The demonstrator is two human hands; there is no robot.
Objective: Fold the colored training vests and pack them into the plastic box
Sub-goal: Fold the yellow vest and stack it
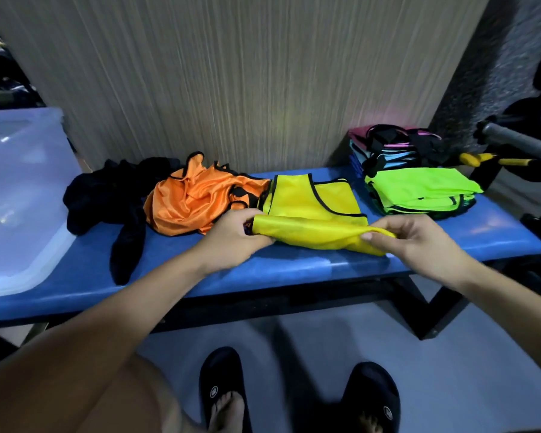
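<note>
Hands are working a yellow vest (313, 214) near the front edge of the blue bench (175, 276), about midway along it. The left hand (235, 237) is pinching the left end of the vest's folded lower edge, fingers curled round the fabric. The right hand (409, 239) is gripping the right end of that same fold, thumb and fingers closing on the cloth. The fold is lying doubled over toward the person, while the vest's black-trimmed upper part is resting flat behind it.

Just left of the yellow vest, an orange vest (194, 198) is lying crumpled, and a heap of black vests (113, 198) is sitting beyond that. A clear plastic box (19, 195) is occupying the bench's left end. Toward the right end, a folded neon green vest (419, 189) is lying near the middle, with a stack of folded vests (388, 148) in pink and blue sitting at the back edge behind it.

Black sandals (222, 389) are showing on the floor below.
</note>
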